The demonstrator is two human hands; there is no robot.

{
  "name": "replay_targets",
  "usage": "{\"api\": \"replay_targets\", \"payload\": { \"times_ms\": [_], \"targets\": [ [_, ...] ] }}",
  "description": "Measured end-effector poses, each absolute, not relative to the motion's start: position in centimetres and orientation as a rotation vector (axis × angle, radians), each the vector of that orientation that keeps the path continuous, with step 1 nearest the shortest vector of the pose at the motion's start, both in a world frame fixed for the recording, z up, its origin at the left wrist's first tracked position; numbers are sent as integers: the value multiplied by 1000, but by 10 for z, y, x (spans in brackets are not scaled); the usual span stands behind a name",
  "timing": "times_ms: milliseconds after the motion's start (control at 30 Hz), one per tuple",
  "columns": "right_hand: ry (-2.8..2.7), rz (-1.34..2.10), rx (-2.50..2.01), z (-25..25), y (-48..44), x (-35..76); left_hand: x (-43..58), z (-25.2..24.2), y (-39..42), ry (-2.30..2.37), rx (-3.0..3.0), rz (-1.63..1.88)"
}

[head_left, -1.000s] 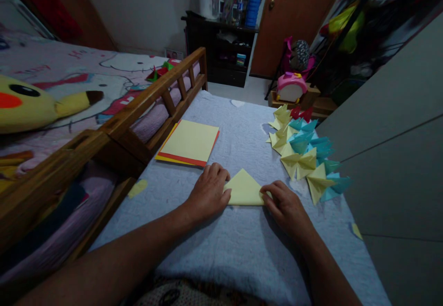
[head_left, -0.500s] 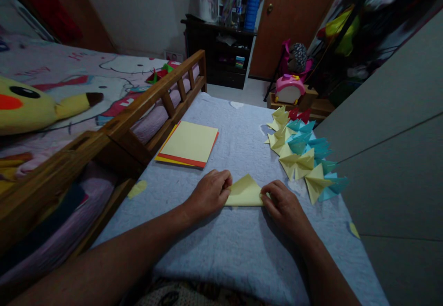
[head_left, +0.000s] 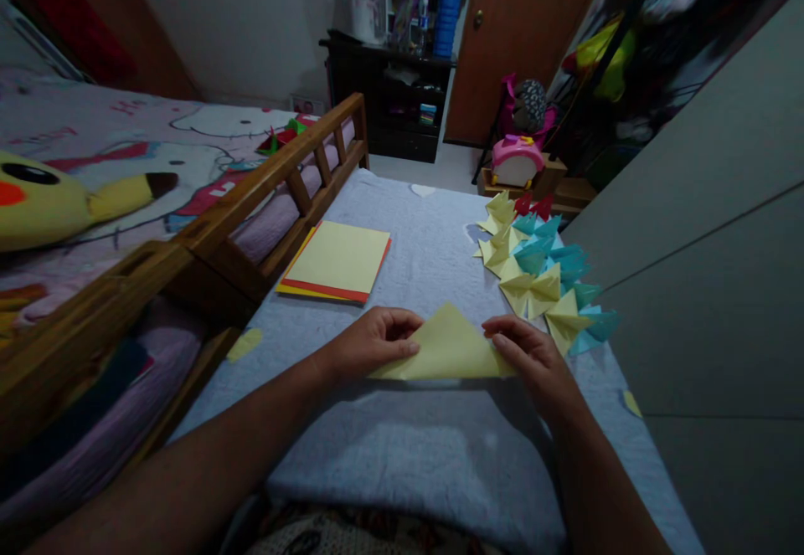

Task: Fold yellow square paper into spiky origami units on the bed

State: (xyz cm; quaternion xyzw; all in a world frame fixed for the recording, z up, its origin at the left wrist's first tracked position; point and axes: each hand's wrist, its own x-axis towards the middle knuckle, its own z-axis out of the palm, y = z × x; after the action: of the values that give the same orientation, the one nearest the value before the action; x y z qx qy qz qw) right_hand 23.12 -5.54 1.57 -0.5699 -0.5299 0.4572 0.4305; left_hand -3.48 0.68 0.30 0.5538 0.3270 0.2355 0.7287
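Note:
A sheet of pale yellow paper (head_left: 449, 350), folded into a wide triangle with its peak pointing away from me, is just above or on the blue cloth. My left hand (head_left: 383, 339) grips its left side, thumb on the front face and fingers behind. At the right corner, my right hand (head_left: 531, 350) holds the paper, with the thumb near its edge and the fingers curved behind. Beyond my left hand lies a stack of square paper (head_left: 339, 258), yellow on top with orange-red beneath. Folded paper pieces (head_left: 533, 287) in yellow, blue and red stand in rows past my right hand.
A wooden bed rail (head_left: 276, 174) runs along the left side, with a yellow plush toy (head_left: 56, 199) on the bed behind it. The blue patterned cloth (head_left: 402, 446) covers the surface under my hands. A pale cabinet panel (head_left: 709, 287) borders the right.
The folded paper has opened out into a wider triangle, and its lower corners now spread further. My hands have moved apart, their fingers less tightly curled. The view has shifted slightly.

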Motion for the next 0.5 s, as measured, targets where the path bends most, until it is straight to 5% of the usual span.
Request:
{"api": "replay_targets", "payload": {
  "times_ms": [267, 500],
  "targets": [
    [-1072, 1738, -1264, 11, -56, 221, -34, 5, 3, 554, 1141, 382],
    [-1146, 1773, -1325, 12, -57, 216, -30, -2, 1, 524, 1119, 356]
  ]
}}
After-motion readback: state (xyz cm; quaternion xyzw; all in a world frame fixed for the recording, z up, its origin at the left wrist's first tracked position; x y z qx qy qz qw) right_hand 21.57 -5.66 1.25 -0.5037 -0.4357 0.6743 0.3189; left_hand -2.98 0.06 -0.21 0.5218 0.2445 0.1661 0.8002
